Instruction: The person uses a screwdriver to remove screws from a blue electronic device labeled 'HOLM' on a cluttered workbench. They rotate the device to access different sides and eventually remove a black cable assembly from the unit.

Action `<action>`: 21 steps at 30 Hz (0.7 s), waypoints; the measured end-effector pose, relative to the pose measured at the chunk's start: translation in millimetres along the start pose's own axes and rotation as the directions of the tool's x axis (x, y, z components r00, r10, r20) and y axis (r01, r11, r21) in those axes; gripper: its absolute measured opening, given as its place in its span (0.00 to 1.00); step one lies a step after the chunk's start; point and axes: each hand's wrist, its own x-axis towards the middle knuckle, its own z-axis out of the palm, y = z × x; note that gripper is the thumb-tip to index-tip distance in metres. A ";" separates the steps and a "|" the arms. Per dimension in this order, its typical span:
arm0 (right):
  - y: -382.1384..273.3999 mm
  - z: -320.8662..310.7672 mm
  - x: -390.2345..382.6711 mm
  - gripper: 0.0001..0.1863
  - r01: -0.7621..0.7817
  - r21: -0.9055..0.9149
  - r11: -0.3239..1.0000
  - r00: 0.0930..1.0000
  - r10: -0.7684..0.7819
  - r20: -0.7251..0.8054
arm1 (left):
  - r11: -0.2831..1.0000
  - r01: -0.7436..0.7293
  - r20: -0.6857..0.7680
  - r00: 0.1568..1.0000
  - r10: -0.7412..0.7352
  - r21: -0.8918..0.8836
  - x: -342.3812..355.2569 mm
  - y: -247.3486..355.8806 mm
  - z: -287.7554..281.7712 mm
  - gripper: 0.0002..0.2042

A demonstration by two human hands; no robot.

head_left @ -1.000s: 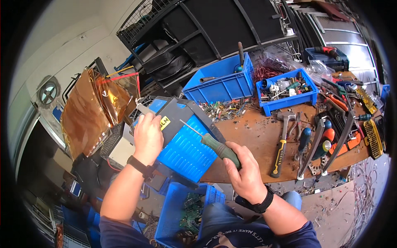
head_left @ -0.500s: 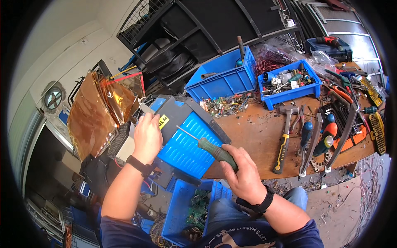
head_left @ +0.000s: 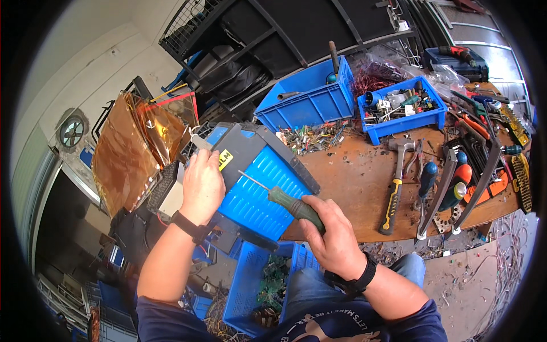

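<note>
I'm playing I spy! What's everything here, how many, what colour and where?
box: one, blue and black, centre
screwdriver: one, green handle, in front of box
table: one, brown, right
hammer: one, black and yellow handle, on table
bins: two, blue, back of table
scraps: many, mixed, by bins
other tools: many, mixed, table's right
crate: one, blue, below box
circuit boards: several, green, in crate
sheets: several, amber, left
drill: one, red and black, top right
left hand: one, bare, at box
right hand: one, bare, holding screwdriver

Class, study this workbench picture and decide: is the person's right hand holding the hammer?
No, the right hand holds a green-handled screwdriver, while the hammer lies on the wooden table.
</note>
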 end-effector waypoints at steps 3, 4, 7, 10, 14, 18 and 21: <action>0.4 2.1 0.9 0.20 0.012 0.008 1.000 1.000 -0.012 -0.006 | 1.000 0.013 0.019 1.000 -0.013 -0.016 1.5 1.8 -1.0 0.16; 0.1 2.5 1.4 0.20 0.010 0.004 1.000 1.000 -0.010 -0.004 | 0.999 0.017 0.025 1.000 -0.017 -0.036 2.2 1.0 -1.1 0.16; -0.9 2.8 2.7 0.20 0.009 -0.010 1.000 1.000 -0.009 0.003 | 0.995 0.034 0.046 0.999 -0.030 -0.096 5.4 -2.1 -0.9 0.16; -1.8 3.9 8.3 0.20 0.029 -0.029 0.999 1.000 -0.029 0.005 | 0.987 0.057 0.077 0.996 -0.046 -0.150 8.0 -8.3 -2.6 0.16; -3.1 7.9 28.1 0.19 0.062 -0.050 0.997 0.998 -0.061 0.009 | 0.963 0.064 0.124 0.992 -0.033 -0.261 9.8 -18.7 -6.3 0.17; -9.0 15.1 45.2 0.19 0.088 -0.048 0.995 0.996 -0.087 0.024 | 0.837 0.275 0.238 0.954 -0.179 -0.472 12.5 -24.6 -28.3 0.18; -10.3 21.6 53.1 0.18 0.096 -0.079 0.992 0.995 -0.095 0.014 | 0.755 0.324 0.239 0.944 -0.226 -0.570 10.4 -31.0 -46.4 0.11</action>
